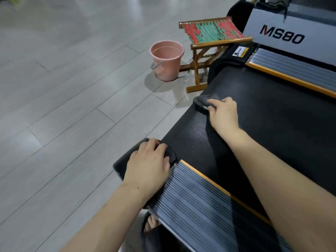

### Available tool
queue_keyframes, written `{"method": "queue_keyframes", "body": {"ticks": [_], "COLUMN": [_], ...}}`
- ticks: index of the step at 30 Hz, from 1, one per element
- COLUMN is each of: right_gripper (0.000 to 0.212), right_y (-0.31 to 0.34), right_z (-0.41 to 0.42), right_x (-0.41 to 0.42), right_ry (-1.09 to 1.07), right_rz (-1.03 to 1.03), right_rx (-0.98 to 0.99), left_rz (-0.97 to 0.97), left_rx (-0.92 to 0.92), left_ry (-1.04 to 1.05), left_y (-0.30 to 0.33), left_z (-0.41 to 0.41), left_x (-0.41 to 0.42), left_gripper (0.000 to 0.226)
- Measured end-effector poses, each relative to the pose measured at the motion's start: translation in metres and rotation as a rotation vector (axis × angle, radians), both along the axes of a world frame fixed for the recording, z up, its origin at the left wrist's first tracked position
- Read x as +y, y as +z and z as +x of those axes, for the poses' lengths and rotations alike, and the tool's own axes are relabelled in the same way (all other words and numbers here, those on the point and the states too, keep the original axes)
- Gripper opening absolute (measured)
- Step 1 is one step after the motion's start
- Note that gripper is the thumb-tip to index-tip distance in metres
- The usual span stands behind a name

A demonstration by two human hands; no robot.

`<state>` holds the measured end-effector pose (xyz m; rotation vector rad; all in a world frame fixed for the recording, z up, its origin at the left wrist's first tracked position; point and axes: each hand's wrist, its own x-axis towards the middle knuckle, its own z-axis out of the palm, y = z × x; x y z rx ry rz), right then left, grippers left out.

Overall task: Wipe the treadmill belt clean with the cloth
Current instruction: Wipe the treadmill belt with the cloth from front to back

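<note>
The black textured treadmill belt runs from the lower middle to the right. My right hand presses a dark grey cloth onto the belt's rear edge, fingers closed over it. My left hand rests flat on the black end cap at the near rear corner of the treadmill, fingers curled over its edge beside the ribbed grey side rail. Nothing is held in the left hand.
A pink bucket stands on the grey tile floor left of the treadmill. A wooden folding stool with a red and green woven seat stands next to it. The far side rail and motor cover marked MS80 lie behind. My sandalled foot is below.
</note>
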<state>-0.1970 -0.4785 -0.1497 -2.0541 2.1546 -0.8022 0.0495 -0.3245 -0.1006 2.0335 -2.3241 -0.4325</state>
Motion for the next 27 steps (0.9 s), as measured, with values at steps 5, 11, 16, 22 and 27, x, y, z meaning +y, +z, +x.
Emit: {"method": "queue_keyframes", "body": {"ticks": [5, 11, 16, 22, 27], "right_gripper": [0.023, 0.029, 0.045, 0.028, 0.025], "right_y": [0.001, 0.014, 0.023, 0.020, 0.016], "right_z": [0.034, 0.019, 0.045, 0.018, -0.023], "right_x": [0.070, 0.125, 0.084, 0.114, 0.147], "right_ry": [0.316, 0.609, 0.498, 0.623, 0.679], "right_rz": [0.001, 0.096, 0.131, 0.195, 0.163], "right_rx": [-0.037, 0.004, 0.075, 0.015, 0.038], "left_rz": [-0.001, -0.011, 0.003, 0.015, -0.002], "left_rx": [0.023, 0.019, 0.020, 0.031, 0.040], "left_ry": [0.018, 0.018, 0.011, 0.008, 0.023], "left_y": [0.003, 0.003, 0.007, 0.008, 0.003], "left_z": [0.002, 0.002, 0.003, 0.001, 0.001], "left_x": [-0.004, -0.003, -0.002, -0.001, -0.001], "left_gripper": [0.040, 0.034, 0.035, 0.035, 0.034]}}
